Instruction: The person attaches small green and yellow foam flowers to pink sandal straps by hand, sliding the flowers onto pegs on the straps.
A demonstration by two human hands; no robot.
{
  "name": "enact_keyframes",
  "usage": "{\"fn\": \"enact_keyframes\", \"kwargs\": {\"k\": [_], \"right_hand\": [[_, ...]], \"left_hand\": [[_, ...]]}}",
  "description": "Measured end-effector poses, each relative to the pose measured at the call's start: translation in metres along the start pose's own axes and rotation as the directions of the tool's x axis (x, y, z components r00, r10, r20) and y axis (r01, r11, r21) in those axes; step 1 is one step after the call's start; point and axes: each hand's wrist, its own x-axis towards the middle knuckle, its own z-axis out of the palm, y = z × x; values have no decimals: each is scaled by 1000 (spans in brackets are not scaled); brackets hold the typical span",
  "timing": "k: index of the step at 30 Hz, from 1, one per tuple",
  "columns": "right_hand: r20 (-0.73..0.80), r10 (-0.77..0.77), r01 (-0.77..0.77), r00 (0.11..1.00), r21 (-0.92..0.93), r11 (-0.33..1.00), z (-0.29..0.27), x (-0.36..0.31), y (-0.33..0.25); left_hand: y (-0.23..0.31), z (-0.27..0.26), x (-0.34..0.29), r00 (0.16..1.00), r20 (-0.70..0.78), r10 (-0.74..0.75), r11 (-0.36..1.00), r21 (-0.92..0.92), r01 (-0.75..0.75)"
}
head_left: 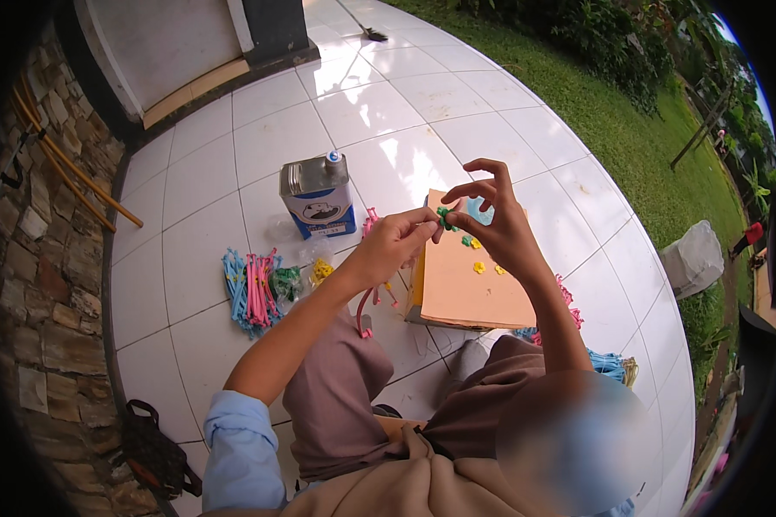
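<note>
My left hand point(398, 246) and my right hand point(497, 226) meet above a box with a flat tan top point(457, 297). Between their fingertips is a small green flower-shaped piece point(443, 216), pinched from both sides. The other fingers of my right hand are raised and bent. Under the hands, small yellow flowers point(479, 268) and a green flower point(466, 241) lie on the tan top, beside a light-blue patch point(477, 209). A pink curved band point(366, 323) shows below my left hand, near my knee; whether that hand holds it too I cannot tell.
Left of the box stands a blue-and-white metal can point(319, 202). Near it lie pink and blue bundles point(254, 289), a bag of green pieces point(285, 282) and yellow pieces point(322, 270). More blue bundles point(608, 365) are at the right. A dark bag point(155, 452) rests by the stone wall.
</note>
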Motion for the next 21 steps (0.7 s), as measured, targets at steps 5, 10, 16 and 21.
{"fn": "enact_keyframes", "kwargs": {"k": [5,10,16,21], "right_hand": [[114,-28,25,993,24,999,4,-2,3],[140,-59,38,988,147,988,20,5,3],[170,-47,-2,984,278,961,54,28,-13],[272,62,-175,960,414,893,133,68,11]], "left_hand": [[3,-3,-1,996,-90,-19,979,199,37],[-10,-15,-6,978,-106,181,905,407,-123],[6,-63,-26,989,-116,-95,879,456,138],[-11,-136,-57,920,-309,241,948,277,-155]]}}
